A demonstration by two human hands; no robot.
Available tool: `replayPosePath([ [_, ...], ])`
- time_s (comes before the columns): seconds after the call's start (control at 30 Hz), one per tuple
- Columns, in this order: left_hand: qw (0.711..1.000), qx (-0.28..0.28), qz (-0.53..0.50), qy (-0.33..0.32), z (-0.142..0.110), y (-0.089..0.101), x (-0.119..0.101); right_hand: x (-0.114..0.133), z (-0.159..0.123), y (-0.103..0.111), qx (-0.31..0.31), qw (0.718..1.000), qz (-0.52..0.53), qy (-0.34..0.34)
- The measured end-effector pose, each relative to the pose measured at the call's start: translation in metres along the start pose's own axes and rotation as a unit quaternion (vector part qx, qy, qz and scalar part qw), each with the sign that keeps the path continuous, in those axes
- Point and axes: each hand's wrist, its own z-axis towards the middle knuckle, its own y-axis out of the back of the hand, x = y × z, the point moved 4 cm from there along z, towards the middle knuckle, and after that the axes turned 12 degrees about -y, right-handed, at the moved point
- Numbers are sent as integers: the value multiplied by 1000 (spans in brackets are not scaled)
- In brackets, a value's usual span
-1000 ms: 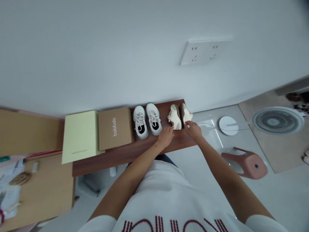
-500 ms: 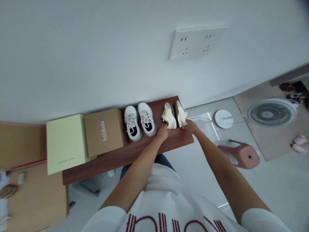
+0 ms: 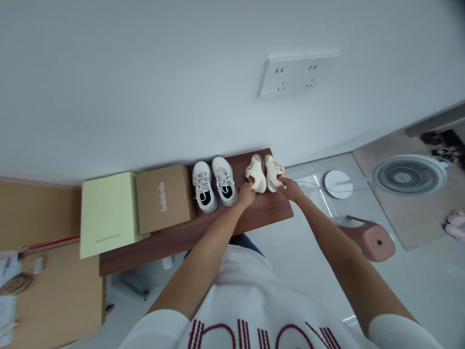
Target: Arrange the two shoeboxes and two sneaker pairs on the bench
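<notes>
Two small cream sneakers stand side by side near the right end of a narrow brown wooden shelf (image 3: pixel 232 220). My left hand (image 3: pixel 247 195) is closed on the heel of the left cream sneaker (image 3: pixel 257 170). With its fingers at the heel opening, my right hand (image 3: pixel 289 189) grips the right cream sneaker (image 3: pixel 273 170). Both of these toes point toward the wall. To the left of my left hand is a pair of larger white sneakers, the nearer one (image 3: pixel 224 177) close to my fingers and the other (image 3: pixel 203 184) beside it.
A brown shoebox (image 3: pixel 174 198) and a pale green box (image 3: pixel 109 213) sit on the shelf's left part. Cardboard boxes (image 3: pixel 61 295) stand lower left. On the right are a pink stool (image 3: pixel 378 241) and a white fan (image 3: pixel 405 175). A wall socket plate (image 3: pixel 296 72) is above.
The cream sneakers, tilted with their brown soles showing before, now sit flatter on the shelf. My hands have stayed at their heels. The view has shifted slightly.
</notes>
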Motion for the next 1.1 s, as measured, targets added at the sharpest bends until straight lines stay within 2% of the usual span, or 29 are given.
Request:
replayPosePath([
  [0.2,995,11,50,-83,12,23,-23,23,0,16,12,997,-54,47],
  [0.4,982,26,149,-111,10,32,-34,42,2,20,1,991,-127,44],
  [0.67,974,-9,200,-109,11,26,-31,56,6,7,-21,983,-165,74],
  [0.83,971,-39,206,-113,12,19,-27,56,9,-3,-21,982,-168,78],
  [1.1,973,-42,194,-118,18,5,-22,51,16,-15,-6,986,-152,60],
])
